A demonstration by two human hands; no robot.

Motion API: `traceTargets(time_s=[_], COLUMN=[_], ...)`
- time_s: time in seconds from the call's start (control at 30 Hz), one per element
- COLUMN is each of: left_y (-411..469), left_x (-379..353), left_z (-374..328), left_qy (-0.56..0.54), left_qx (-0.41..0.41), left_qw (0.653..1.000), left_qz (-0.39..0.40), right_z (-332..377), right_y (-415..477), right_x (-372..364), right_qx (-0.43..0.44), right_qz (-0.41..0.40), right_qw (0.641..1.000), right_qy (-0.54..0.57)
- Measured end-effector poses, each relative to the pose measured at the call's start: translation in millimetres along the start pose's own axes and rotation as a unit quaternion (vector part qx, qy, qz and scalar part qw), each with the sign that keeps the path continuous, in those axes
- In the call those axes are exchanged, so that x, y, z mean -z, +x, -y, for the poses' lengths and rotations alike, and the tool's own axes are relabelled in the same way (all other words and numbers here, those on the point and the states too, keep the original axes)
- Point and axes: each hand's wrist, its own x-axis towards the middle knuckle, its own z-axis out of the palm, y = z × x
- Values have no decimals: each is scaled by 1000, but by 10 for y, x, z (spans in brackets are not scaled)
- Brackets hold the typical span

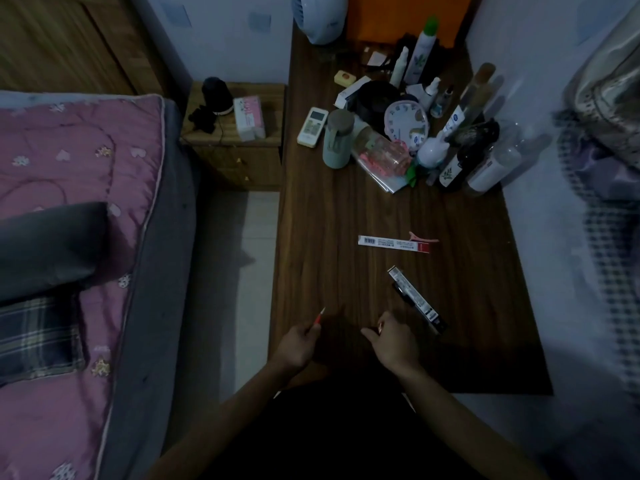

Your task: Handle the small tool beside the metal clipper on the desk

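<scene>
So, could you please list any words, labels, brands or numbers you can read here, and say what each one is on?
No text reads clearly enough to quote.
White strip package: a barcode and print, too small to read.
Dark package near the right hand: print too blurred.
Clock: dial numerals blurred.
Bottles: blue logos, unreadable.
Remote: markings illegible.
</scene>
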Motion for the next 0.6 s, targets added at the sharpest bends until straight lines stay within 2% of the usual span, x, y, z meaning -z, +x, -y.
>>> traceTargets(time_s=[0.23,0.47,0.6], left_y=[-45,-175,-273], left_x=[11,76,112], left_z=[2,-94,-190], left_qy=[-13,26,72], left_qx=[14,-45,-69], left_qw=[1000,999,995], left_qz=[22,10,0], right_z=[0,-8,138], right_y=[-19,-63,-163], right_x=[32,156,310], right_qx=[1,5,-1], right_qz=[26,69,37], right_qw=[999,996,995], right_qy=[24,51,98])
